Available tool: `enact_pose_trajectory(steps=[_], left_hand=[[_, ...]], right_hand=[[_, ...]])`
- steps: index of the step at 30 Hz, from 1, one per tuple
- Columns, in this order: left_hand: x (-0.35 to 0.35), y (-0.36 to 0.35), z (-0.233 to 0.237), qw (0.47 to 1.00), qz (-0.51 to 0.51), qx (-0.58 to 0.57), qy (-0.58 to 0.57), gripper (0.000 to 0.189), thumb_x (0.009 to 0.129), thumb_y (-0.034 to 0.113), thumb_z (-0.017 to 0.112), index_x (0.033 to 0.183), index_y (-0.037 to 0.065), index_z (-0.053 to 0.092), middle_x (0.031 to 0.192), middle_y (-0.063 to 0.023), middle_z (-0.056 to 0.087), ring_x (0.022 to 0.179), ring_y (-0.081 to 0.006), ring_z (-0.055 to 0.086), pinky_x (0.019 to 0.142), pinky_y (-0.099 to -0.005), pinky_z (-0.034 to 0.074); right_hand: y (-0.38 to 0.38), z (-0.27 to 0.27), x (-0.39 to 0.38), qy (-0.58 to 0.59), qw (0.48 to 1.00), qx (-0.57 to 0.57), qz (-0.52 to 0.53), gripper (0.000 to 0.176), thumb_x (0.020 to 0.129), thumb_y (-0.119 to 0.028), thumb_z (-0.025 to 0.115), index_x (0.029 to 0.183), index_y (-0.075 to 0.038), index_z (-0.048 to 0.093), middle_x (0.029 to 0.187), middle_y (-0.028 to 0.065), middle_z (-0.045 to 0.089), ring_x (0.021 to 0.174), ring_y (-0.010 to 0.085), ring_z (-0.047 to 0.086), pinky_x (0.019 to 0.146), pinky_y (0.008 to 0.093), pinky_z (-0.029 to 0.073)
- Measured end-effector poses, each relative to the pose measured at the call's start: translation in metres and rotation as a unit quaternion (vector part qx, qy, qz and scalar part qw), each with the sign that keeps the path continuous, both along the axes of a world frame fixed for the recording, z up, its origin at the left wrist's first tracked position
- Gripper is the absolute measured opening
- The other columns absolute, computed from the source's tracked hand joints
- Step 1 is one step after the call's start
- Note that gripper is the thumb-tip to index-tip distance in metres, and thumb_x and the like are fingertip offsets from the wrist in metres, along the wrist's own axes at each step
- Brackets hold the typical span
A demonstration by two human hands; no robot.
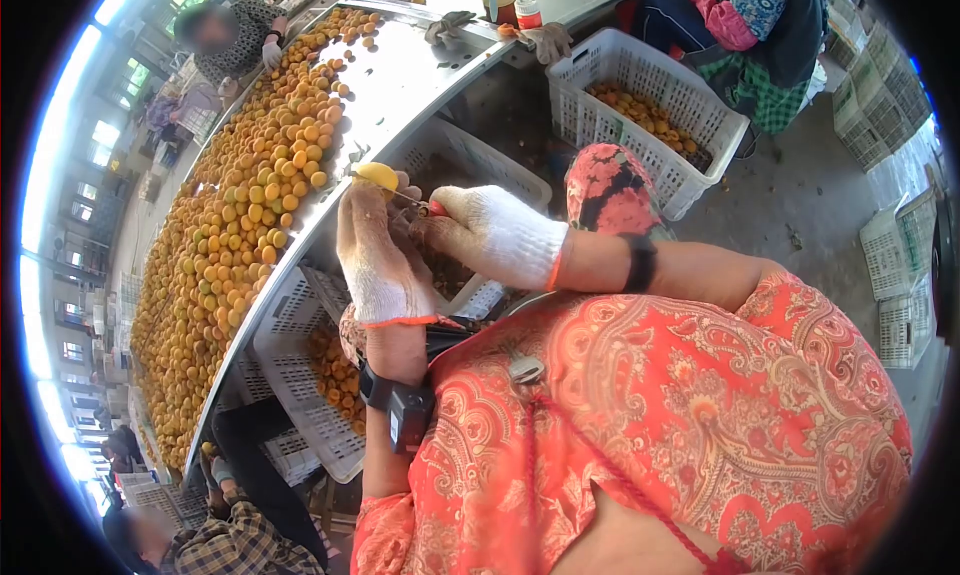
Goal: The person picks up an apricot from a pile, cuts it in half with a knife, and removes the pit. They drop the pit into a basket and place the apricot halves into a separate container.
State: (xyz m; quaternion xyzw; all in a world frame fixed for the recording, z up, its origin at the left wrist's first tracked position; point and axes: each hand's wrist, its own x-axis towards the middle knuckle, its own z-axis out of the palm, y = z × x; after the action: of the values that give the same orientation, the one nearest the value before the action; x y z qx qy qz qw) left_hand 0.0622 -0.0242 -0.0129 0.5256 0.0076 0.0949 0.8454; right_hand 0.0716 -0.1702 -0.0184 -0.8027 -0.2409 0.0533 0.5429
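In a white knit glove with an orange cuff, my left hand (380, 260) is closed around a yellow-orange apricot (377, 176), which shows at the fingertips. My right hand (497, 237), gloved the same way, grips a thin red-handled tool (437, 209). Its narrow metal part points at the apricot; whether the tip touches the fruit cannot be made out. Both hands meet just off the edge of a metal table (372, 95), above a crate (500, 165). A heap of whole apricots (250, 205) covers the table beside my left hand.
A white crate of apricot halves (650, 115) stands to the right, and another crate (300, 375) with halves sits under the table edge. Grey gloves (447, 27) and a red-labelled jar (527, 15) lie farther up. Co-workers (235, 40) sit around the table. Stacked crates (880, 85) line the far right.
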Motion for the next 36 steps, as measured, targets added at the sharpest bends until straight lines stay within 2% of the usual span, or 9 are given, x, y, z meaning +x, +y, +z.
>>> enact_pose_trajectory(steps=[7, 11, 14, 18, 21, 22, 28, 32, 36], left_hand=[[-0.001, 0.002, -0.014, 0.973, -0.05, -0.212, 0.073, 0.043, 0.097, 0.046, 0.06, 0.111, 0.005, 0.061, 0.099, -0.0103, 0.063, 0.094, -0.0246, 0.06, 0.084, -0.0367, 0.052], [0.005, 0.012, -0.018, 0.973, -0.044, -0.214, 0.078, 0.044, 0.097, 0.048, 0.059, 0.109, 0.006, 0.061, 0.096, -0.0104, 0.064, 0.092, -0.0261, 0.061, 0.085, -0.0385, 0.053], [0.006, 0.013, -0.021, 0.979, -0.011, -0.178, 0.094, 0.042, 0.099, 0.046, 0.055, 0.106, 0.005, 0.061, 0.09, -0.0094, 0.064, 0.083, -0.024, 0.062, 0.079, -0.0363, 0.052], [-0.004, -0.001, -0.023, 0.993, -0.052, 0.107, 0.023, 0.03, 0.103, 0.028, 0.053, 0.112, 0.001, 0.062, 0.09, -0.0062, 0.067, 0.076, -0.0108, 0.06, 0.067, -0.0247, 0.049], [-0.013, -0.01, -0.013, 0.982, -0.086, 0.169, 0.02, 0.023, 0.105, 0.025, 0.052, 0.106, 0.004, 0.063, 0.093, -0.002, 0.066, 0.072, -0.0059, 0.054, 0.065, -0.0204, 0.045], [-0.013, -0.007, -0.016, 0.982, -0.085, 0.169, 0.02, 0.023, 0.105, 0.025, 0.052, 0.106, 0.004, 0.063, 0.093, -0.002, 0.066, 0.072, -0.0059, 0.054, 0.065, -0.0204, 0.045], [-0.018, -0.013, -0.018, 0.975, -0.089, 0.201, 0.043, 0.042, 0.102, 0.045, 0.05, 0.108, 0.005, 0.062, 0.086, -0.0027, 0.065, 0.069, -0.0121, 0.06, 0.06, -0.0274, 0.05], [-0.021, -0.021, -0.012, 0.99, -0.095, 0.038, 0.099, 0.05, 0.101, 0.054, 0.047, 0.118, 0.009, 0.058, 0.092, -0.0027, 0.066, 0.074, -0.0155, 0.064, 0.06, -0.0313, 0.052], [-0.026, -0.048, 0.028, 0.972, 0.01, -0.124, 0.2, 0.05, 0.101, 0.056, 0.045, 0.121, 0.013, 0.058, 0.096, -0.0021, 0.068, 0.076, -0.0181, 0.066, 0.058, -0.0324, 0.052]], right_hand=[[0.0, -0.001, 0.002, -0.002, 1.0, -0.022, 0.016, 0.036, 0.095, -0.033, 0.057, 0.102, 0.001, 0.065, 0.09, 0.0243, 0.069, 0.089, 0.0399, 0.067, 0.077, 0.043, 0.052], [-0.002, -0.001, 0.003, 0.014, 1.0, 0.003, 0.008, 0.031, 0.095, -0.031, 0.062, 0.097, 0.0, 0.062, 0.084, 0.023, 0.067, 0.083, 0.0362, 0.068, 0.073, 0.04, 0.052], [-0.004, -0.003, 0.01, -0.051, 0.987, 0.143, -0.056, 0.032, 0.095, -0.032, 0.065, 0.095, -0.002, 0.055, 0.076, 0.0214, 0.063, 0.074, 0.032, 0.067, 0.066, 0.0388, 0.05], [-0.007, 0.0, 0.019, -0.098, 0.982, 0.116, -0.115, 0.035, 0.096, -0.037, 0.063, 0.099, -0.003, 0.056, 0.075, 0.0187, 0.062, 0.072, 0.0289, 0.066, 0.065, 0.0374, 0.05], [-0.009, 0.01, 0.016, -0.056, 0.985, 0.132, -0.095, 0.038, 0.096, -0.041, 0.062, 0.097, -0.003, 0.059, 0.074, 0.015, 0.063, 0.07, 0.0239, 0.065, 0.064, 0.0361, 0.05], [-0.01, 0.014, 0.014, 0.017, 0.988, 0.136, -0.068, 0.04, 0.095, -0.042, 0.062, 0.096, -0.003, 0.061, 0.074, 0.0129, 0.064, 0.07, 0.021, 0.065, 0.064, 0.0356, 0.05], [-0.012, 0.016, 0.009, 0.027, 0.987, 0.138, -0.075, 0.04, 0.094, -0.043, 0.064, 0.093, -0.003, 0.063, 0.073, 0.0098, 0.064, 0.067, 0.0174, 0.062, 0.063, 0.0347, 0.049], [-0.009, 0.027, 0.001, 0.105, 0.979, 0.163, -0.057, 0.039, 0.093, -0.042, 0.066, 0.094, -0.003, 0.063, 0.073, 0.0107, 0.064, 0.066, 0.0179, 0.062, 0.063, 0.0354, 0.05], [-0.005, 0.029, 0.0, -0.019, 0.989, 0.122, -0.079, 0.037, 0.091, -0.039, 0.066, 0.096, -0.003, 0.062, 0.076, 0.0144, 0.065, 0.07, 0.0242, 0.066, 0.065, 0.0374, 0.051]])
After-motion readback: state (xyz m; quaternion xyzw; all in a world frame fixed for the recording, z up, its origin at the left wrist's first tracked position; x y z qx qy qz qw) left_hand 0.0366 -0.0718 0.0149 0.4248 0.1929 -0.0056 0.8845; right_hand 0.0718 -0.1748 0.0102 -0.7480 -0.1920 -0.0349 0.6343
